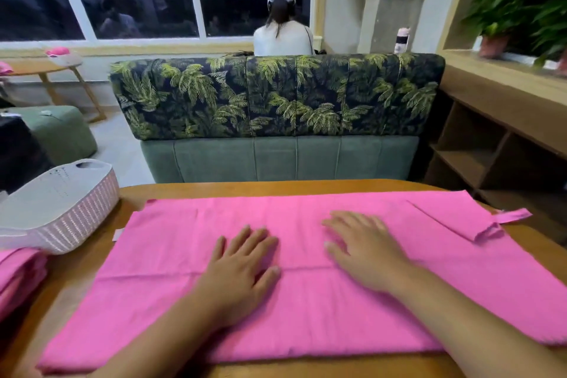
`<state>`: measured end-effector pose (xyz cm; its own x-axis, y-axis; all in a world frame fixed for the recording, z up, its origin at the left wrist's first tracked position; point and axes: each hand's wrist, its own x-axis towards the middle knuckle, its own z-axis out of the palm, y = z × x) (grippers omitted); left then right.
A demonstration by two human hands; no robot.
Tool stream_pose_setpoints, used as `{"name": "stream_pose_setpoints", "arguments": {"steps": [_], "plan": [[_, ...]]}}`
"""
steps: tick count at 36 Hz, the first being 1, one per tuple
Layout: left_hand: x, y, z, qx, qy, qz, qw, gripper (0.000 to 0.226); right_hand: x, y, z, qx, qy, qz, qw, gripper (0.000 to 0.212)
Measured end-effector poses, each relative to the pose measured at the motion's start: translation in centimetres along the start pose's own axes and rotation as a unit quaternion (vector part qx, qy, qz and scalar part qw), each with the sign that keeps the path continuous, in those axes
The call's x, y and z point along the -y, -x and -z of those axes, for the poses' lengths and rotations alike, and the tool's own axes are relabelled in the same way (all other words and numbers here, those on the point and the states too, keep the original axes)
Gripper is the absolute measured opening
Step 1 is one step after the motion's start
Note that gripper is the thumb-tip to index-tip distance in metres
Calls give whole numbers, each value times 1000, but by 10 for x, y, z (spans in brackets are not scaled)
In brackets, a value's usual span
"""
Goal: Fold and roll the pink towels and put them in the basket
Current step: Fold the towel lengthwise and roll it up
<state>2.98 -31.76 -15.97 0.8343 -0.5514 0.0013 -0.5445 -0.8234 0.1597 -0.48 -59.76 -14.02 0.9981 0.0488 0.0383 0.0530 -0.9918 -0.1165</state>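
Note:
A pink towel (pixel 171 264) lies spread flat across the wooden table (pixel 276 187), with its far right corner folded over and a small loop tab sticking out. My left hand (pixel 242 261) rests palm down on the towel's middle, fingers spread. My right hand (pixel 365 252) lies flat beside it, a little to the right, fingers also apart. Neither hand holds anything. A white woven basket (pixel 61 209) stands at the table's left edge, apart from the towel. More pink towels (pixel 18 276) are piled at the near left.
Behind the table stands a green sofa (pixel 276 113) with a palm-leaf back. A person sits beyond it, facing the window. Wooden shelves (pixel 491 147) run along the right with potted plants on top. A green pouf (pixel 61 132) and a small round table are at the left.

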Motion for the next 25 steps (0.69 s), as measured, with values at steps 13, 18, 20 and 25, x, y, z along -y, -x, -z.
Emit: {"name": "stream_pose_setpoints", "arguments": {"steps": [13, 18, 20, 25], "plan": [[69, 4, 10, 29, 17, 108, 994, 90, -47, 31, -4, 75, -12, -88, 993, 100], [126, 12, 20, 20, 7, 208, 978, 108, -56, 33, -3, 80, -16, -113, 990, 99], [130, 17, 22, 15, 3, 225, 974, 108, -54, 37, -1, 81, -14, -115, 990, 96], [105, 35, 13, 7, -3, 230, 973, 107, -65, 61, 0, 77, -9, -116, 990, 98]]}}
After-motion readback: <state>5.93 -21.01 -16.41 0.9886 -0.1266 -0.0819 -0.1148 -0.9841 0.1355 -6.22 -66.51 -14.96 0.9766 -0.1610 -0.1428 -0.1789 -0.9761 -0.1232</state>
